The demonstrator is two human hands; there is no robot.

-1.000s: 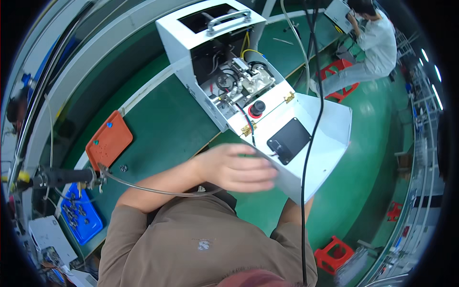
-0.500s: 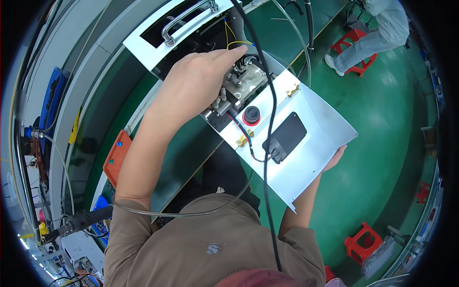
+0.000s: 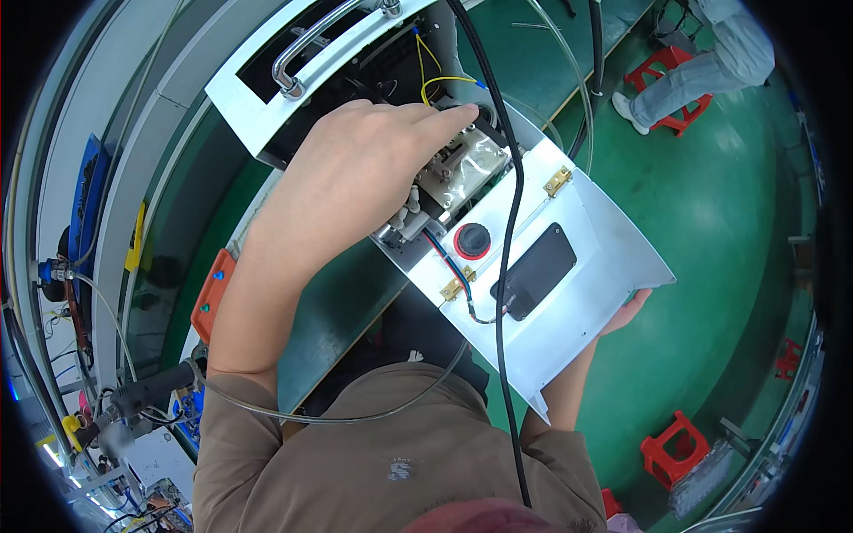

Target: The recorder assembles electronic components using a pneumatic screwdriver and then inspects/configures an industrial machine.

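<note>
A white metal machine housing (image 3: 238, 105) stands in front of me, with its hinged white lid (image 3: 613, 240) folded open toward me. My left hand (image 3: 360, 164) curls over the metal mechanism (image 3: 466, 169) inside. One finger reaches across its top; the other fingertips are hidden. Under the lid's right edge my right hand (image 3: 627, 313) grips the sheet metal, with only some of its fingers showing. On the lid are a black knob with a red ring (image 3: 472, 241), a black plate (image 3: 538, 271) with thin wires running to it, and brass hinges (image 3: 558, 181).
A thick black cable (image 3: 511, 231) hangs across the housing and lid. A clear tube (image 3: 355, 419) loops over my front. An orange tray (image 3: 213, 295) is left of my forearm. Red stools (image 3: 677, 449) stand on the green floor; another person's leg (image 3: 675, 93) is at upper right.
The housing and lid sit slightly lower and look a little larger in the picture. My left hand has shifted slightly with the mechanism; my right hand still holds the lid's edge.
</note>
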